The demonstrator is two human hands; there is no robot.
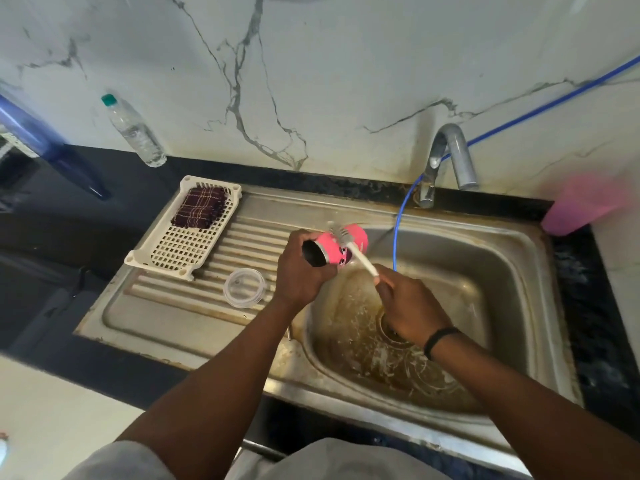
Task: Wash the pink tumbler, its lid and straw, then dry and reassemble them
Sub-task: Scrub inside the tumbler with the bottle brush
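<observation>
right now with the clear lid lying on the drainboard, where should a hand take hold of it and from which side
Pinch the clear lid at its rim, coming from above. It lies flat on the ribbed drainboard with its round edge free all round, apart from the white rack. The left hand is nearer, but it holds the pink tumbler; the right hand holds the brush.

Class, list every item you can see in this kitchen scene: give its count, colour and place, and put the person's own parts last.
tumbler: 1, pink, held sideways over the sink's left edge
brush: 1, white, laid across the tumbler
lid: 1, clear, on the drainboard
tray: 1, white, on the drainboard
cloth: 1, dark checked, in the tray
sink: 1, steel, stained
tap: 1, silver, behind the sink
hose: 1, blue, hangs into the sink
bottle: 1, clear, green cap, against the wall
cup: 1, pink, blurred, right counter
left hand: grip on the tumbler
right hand: grip on the brush handle
</observation>
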